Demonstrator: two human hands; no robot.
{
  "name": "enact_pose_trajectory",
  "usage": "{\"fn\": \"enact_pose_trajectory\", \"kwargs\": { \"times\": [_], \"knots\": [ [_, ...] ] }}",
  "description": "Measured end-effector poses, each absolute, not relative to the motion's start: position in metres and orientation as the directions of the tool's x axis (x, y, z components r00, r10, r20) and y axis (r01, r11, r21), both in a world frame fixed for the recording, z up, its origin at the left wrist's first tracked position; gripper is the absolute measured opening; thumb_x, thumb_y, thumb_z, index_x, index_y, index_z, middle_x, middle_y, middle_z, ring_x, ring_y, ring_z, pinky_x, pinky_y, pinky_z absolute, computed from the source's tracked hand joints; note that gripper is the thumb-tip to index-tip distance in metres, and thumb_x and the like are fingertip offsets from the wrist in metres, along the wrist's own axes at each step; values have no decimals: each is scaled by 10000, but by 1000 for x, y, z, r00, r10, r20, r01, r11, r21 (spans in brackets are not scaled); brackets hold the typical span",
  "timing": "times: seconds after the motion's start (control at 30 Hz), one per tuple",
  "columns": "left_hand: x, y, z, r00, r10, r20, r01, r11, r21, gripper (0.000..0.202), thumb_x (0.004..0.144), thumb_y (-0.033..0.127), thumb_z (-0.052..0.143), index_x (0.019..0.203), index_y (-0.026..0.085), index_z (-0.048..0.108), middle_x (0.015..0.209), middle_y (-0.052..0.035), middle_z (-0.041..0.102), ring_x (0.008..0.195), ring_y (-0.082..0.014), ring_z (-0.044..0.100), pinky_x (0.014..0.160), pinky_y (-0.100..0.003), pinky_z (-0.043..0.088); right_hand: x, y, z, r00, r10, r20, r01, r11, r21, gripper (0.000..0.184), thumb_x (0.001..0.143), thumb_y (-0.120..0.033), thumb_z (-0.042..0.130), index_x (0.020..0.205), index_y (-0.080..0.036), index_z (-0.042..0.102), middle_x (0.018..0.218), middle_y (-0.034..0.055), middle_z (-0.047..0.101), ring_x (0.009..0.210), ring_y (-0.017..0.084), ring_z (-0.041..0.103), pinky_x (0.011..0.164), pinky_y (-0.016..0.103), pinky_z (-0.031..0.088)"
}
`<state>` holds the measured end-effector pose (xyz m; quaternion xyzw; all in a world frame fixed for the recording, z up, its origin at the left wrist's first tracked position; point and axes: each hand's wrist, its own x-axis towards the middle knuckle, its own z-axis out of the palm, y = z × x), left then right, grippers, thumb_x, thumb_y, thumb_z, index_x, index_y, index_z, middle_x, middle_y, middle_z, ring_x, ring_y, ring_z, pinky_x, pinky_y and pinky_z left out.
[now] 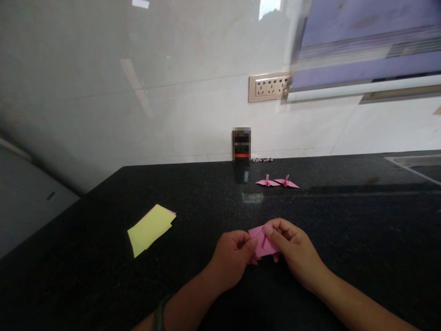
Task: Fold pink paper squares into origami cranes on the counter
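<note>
A small pink folded paper [262, 242] is held just above the black counter [344, 220] near its front edge. My left hand [232, 257] pinches its left side with thumb and fingers. My right hand [292, 250] grips its top and right side, fingers curled over the fold. Both hands are closed on the paper. Part of the paper is hidden behind my right fingers.
Two finished pink paper cranes [277, 182] sit farther back on the counter. A stack of yellow paper sheets [149, 228] lies to the left. A small dark box [241, 145] stands against the wall, under a wall socket strip [268, 87]. A sink edge [413, 163] shows at far right.
</note>
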<state>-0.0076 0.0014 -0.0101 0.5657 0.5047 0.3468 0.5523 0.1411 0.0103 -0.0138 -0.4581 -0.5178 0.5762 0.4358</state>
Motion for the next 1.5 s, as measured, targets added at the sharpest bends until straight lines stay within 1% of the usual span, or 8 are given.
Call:
{"fn": "enact_pose_trajectory", "kwargs": {
  "times": [0.17, 0.4, 0.6, 0.9, 1.0, 1.07, 1.23, 1.5],
  "knots": [
    [-8, -2, -8, 263, 958, -118, 236, 55, 970, 313, 750, 404, 450, 609, 138, 535, 528, -1, 525, 504, -109, 489, 485, -207, 362, 136, 5, -12, -283, 950, -134, -8, -142, -990, 228, 677, -360, 602, 753, -155, 537, 581, -13, 538, 459, 82, 448, 369, 170, 313],
    [-7, -5, -5, 279, 959, -39, 334, -59, 941, 317, 785, 337, 413, 588, 130, 550, 538, 0, 510, 505, -94, 437, 479, -197, 323, 137, 4, -17, -258, 956, -143, -62, -164, -985, 233, 680, -377, 596, 719, -147, 592, 541, -9, 545, 445, 84, 436, 386, 184, 295],
    [-6, -6, -3, 294, 955, -44, 301, -49, 952, 310, 788, 323, 411, 615, 122, 571, 564, -15, 531, 540, -108, 468, 509, -208, 341, 138, 4, -15, -230, 966, -119, -74, -140, -987, 221, 722, -357, 558, 661, -145, 576, 519, -12, 525, 445, 86, 423, 403, 193, 296],
    [-5, -7, -4, 292, 954, -74, 240, 2, 971, 293, 770, 321, 435, 596, 127, 568, 537, -6, 513, 517, -101, 457, 499, -203, 347, 139, 8, -16, -228, 955, -190, -175, -232, -957, 334, 745, -413, 504, 545, -146, 524, 447, -27, 457, 382, 83, 391, 379, 203, 301],
    [-6, -7, -3, 290, 952, -94, 224, 28, 974, 275, 763, 317, 445, 604, 126, 563, 539, -5, 515, 518, -104, 468, 498, -205, 352, 142, 11, -14, -261, 941, -218, -191, -271, -943, 441, 787, -473, 398, 502, -151, 502, 425, -18, 460, 367, 90, 399, 358, 206, 297],
    [-6, -7, -4, 285, 953, -104, 216, 42, 975, 267, 760, 316, 451, 608, 125, 560, 542, -5, 518, 518, -105, 473, 497, -206, 356, 144, 12, -12, -302, 933, -194, -172, -253, -952, 460, 798, -483, 369, 508, -153, 503, 428, -20, 461, 375, 89, 402, 362, 203, 300],
    [-5, -5, -2, 244, 963, -118, 187, 73, 980, 269, 755, 323, 464, 589, 126, 542, 516, -1, 516, 498, -98, 470, 495, -206, 361, 146, 12, -10, -309, 941, -135, -15, -147, -989, 263, 713, -399, 557, 626, -150, 550, 512, -30, 501, 414, 73, 401, 375, 182, 288],
    [-2, -2, -6, 298, 938, -178, 25, 179, 984, 228, 708, 342, 535, 686, 117, 570, 583, -3, 548, 515, -97, 497, 528, -224, 410, 144, 9, -9, -223, 970, -93, 21, -91, -996, 270, 734, -346, 539, 555, -146, 510, 478, -41, 437, 424, 68, 363, 405, 192, 261]
  ]
}}
